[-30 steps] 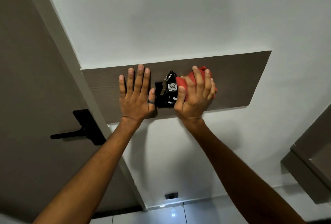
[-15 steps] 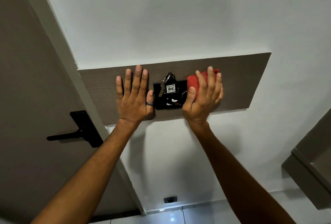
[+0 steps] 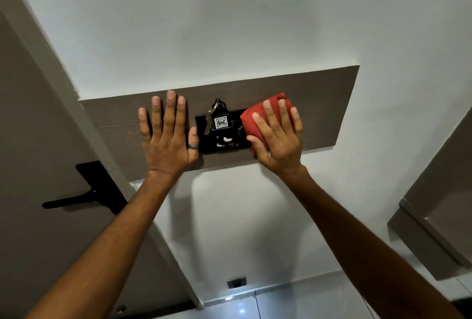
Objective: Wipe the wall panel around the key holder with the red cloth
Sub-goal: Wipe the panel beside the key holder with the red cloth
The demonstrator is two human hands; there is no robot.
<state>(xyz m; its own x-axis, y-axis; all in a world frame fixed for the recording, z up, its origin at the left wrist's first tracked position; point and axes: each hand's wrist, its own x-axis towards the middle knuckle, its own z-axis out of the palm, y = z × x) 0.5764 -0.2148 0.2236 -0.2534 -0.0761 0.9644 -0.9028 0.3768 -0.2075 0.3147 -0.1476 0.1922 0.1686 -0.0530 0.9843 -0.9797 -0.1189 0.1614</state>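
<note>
A long brown wood-grain wall panel (image 3: 324, 104) runs across the white wall. At its middle sits a black key holder (image 3: 219, 140) with a bunch of keys and a white numbered tag (image 3: 220, 122) hanging in it. My right hand (image 3: 277, 137) presses a folded red cloth (image 3: 251, 117) flat against the panel, touching the holder's right edge. My left hand (image 3: 166, 137), with a dark ring on the thumb, lies flat and spread on the panel just left of the holder, holding nothing.
A brown door with a black lever handle (image 3: 84, 193) stands at the left, its pale frame beside the panel. A brown cabinet (image 3: 434, 216) juts out at the right. A black wall socket (image 3: 237, 282) sits low above the tiled floor.
My right hand slid the red cloth to the right, off the key holder and onto the panel beside it. My left hand stayed flat on the panel.
</note>
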